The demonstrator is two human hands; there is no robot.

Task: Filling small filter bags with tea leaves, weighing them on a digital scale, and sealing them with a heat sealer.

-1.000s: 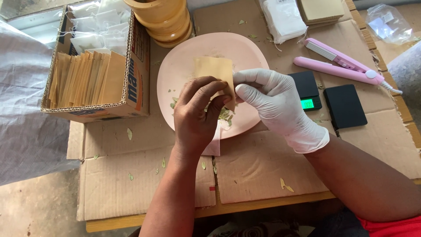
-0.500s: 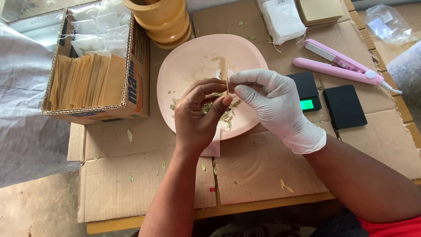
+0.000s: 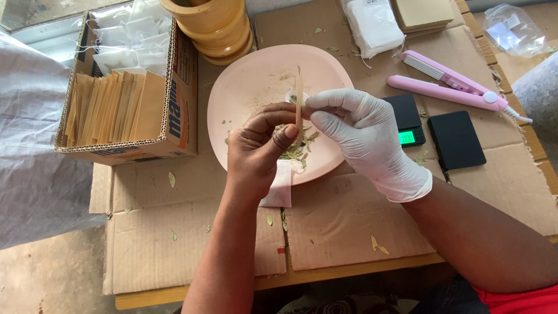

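Both hands [image 3: 308, 136] pinching edge-on, half-hidden paper envelope [image 3: 299, 96]

A round pink plastic plate [image 3: 250, 87] sits mid-surface on flattened brown cardboard sheets [image 3: 343, 224], with dried green leaf bits [image 3: 296, 152] on it. Above the plate, the bare left hand [image 3: 256, 154] and the white-gloved right hand [image 3: 363, 139] meet at a thin tan paper envelope [image 3: 299, 102] held edge-on. Left of the plate stands an open cardboard box of tan envelopes [image 3: 116, 107]; behind it, stacked wooden bowls [image 3: 212, 26]. To the right lie a small black digital scale [image 3: 405, 119], a black flat case [image 3: 456, 139], and behind them a pink handheld heat sealer [image 3: 447, 81].
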